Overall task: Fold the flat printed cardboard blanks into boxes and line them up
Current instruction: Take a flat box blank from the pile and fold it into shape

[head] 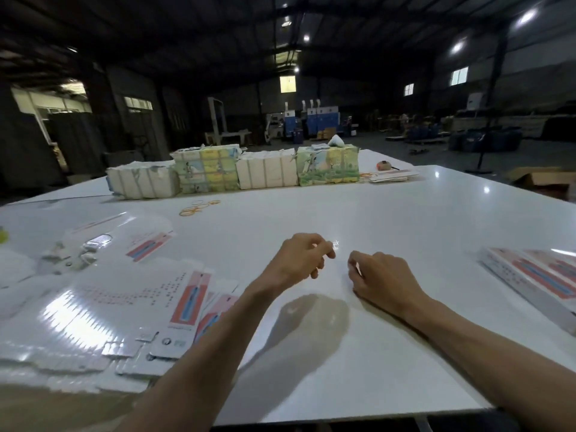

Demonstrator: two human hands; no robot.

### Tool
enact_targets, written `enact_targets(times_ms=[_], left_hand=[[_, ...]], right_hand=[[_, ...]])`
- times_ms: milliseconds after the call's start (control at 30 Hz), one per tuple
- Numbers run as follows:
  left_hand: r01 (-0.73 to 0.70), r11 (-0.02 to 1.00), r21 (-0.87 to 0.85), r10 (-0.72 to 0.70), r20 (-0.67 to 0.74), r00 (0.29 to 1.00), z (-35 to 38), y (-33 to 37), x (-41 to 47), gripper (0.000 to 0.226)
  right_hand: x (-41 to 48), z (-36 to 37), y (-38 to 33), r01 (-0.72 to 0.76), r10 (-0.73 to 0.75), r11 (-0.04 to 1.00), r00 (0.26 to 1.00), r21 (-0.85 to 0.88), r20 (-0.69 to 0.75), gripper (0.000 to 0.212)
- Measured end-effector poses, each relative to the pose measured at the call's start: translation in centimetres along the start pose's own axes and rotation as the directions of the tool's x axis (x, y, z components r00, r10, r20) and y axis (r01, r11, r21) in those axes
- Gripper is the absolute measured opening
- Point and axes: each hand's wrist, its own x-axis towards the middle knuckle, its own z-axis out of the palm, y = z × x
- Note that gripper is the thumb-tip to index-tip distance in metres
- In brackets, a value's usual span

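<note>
A fanned pile of flat printed cardboard blanks [131, 310], white with a red and blue panel, lies at the near left of the white table [389, 219]. One more blank [146, 247] lies alone farther back on the left. Folded boxes [536, 275] with the same print lie side by side at the right edge. My left hand [300, 255] hovers over the table's middle with its fingers curled and nothing in them. My right hand [381, 275] rests on the table close beside it, fingers also curled and empty.
Wrapped bundles of stacked paper goods [237, 169] form a row across the far side of the table. Several rubber bands [198, 207] lie in front of them. A small orange object [382, 165] and thin flat sheets [391, 176] sit at the far right.
</note>
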Motion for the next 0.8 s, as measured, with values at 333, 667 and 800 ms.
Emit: enact_targets(times_ms=[333, 667, 800], left_hand=[[0.48, 0.333, 0.811, -0.475, -0.296, 0.829, -11.9, -2.5, -3.9, 0.047], [0.604, 0.287, 0.743, -0.594, -0.357, 0.721, -14.8, -5.7, -5.3, 0.082], [0.597, 0.431, 0.677, -0.574, -0.305, 0.76, -15.4, -5.4, -4.4, 0.064]], right_hand=[[-0.1, -0.2, 0.4, -0.043, 0.042, 0.973, 0.999, 0.228, 0.009, 0.017], [-0.4, -1.0, 0.2, -0.059, 0.052, 0.951, 0.998, 0.303, 0.032, 0.019], [-0.6, -1.4, 0.0, -0.058, 0.045, 0.95, 0.998, 0.308, 0.049, 0.02]])
